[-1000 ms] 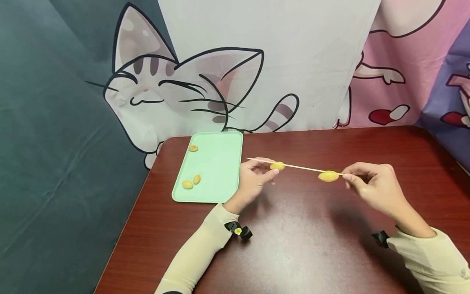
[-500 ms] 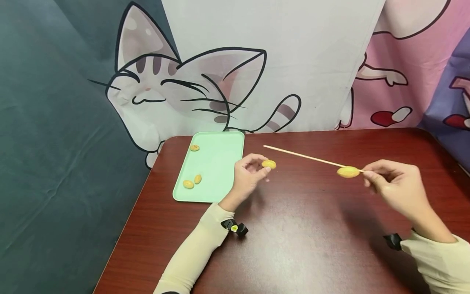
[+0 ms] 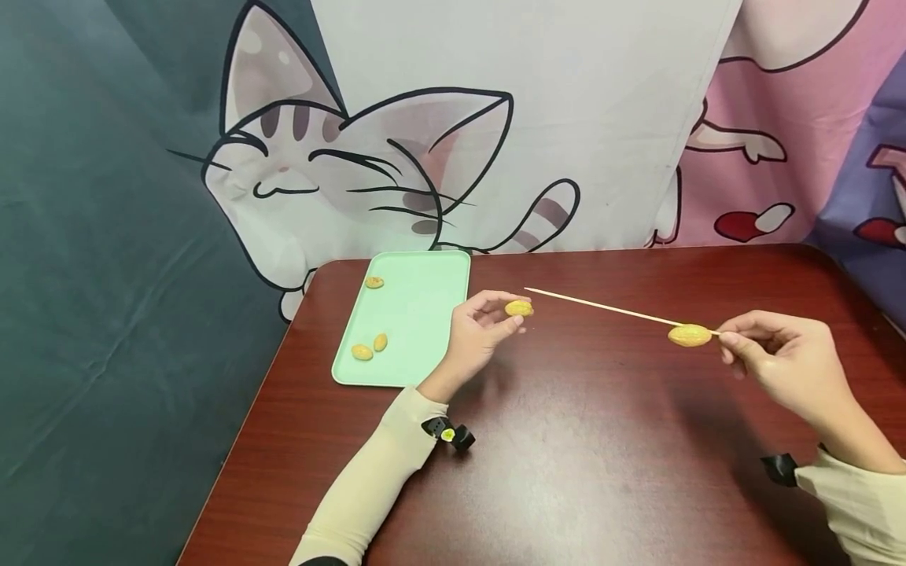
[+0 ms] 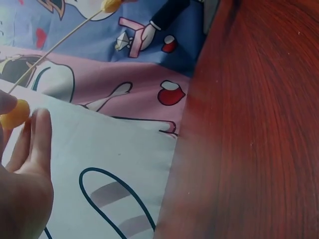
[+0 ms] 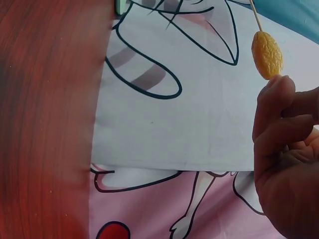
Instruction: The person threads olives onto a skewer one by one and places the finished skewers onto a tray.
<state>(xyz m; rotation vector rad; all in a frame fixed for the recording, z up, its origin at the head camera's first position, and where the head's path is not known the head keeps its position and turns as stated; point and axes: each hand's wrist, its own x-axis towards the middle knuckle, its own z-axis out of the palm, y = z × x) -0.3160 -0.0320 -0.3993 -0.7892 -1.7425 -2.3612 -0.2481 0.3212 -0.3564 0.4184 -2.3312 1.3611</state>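
Note:
My left hand (image 3: 476, 334) pinches a small wrinkled yellow oval fruit (image 3: 520, 308) between thumb and fingers, above the table. My right hand (image 3: 789, 365) holds a thin wooden skewer (image 3: 602, 306) at its near end. Threaded on that skewer, right by my right fingertips, is a larger fruit (image 5: 267, 55) of the same kind. The skewer slants up and left, and its bare tip is close to the fruit in my left hand. In the left wrist view, the held fruit (image 4: 16, 114) sits at the left edge, partly covered by the thumb.
A pale green tray (image 3: 418, 314) lies at the table's back left, with three more yellow fruits: one (image 3: 374, 282) near the far edge, two (image 3: 362, 352) close together nearer the front. Behind the dark red wooden table (image 3: 566, 464) hangs a cartoon cat cloth (image 3: 602, 102).
My right hand has moved right with the skewer and its threaded fruit. The skewer's tip, earlier beyond my left hand, now ends near the left-hand fruit. My left hand has shifted slightly left.

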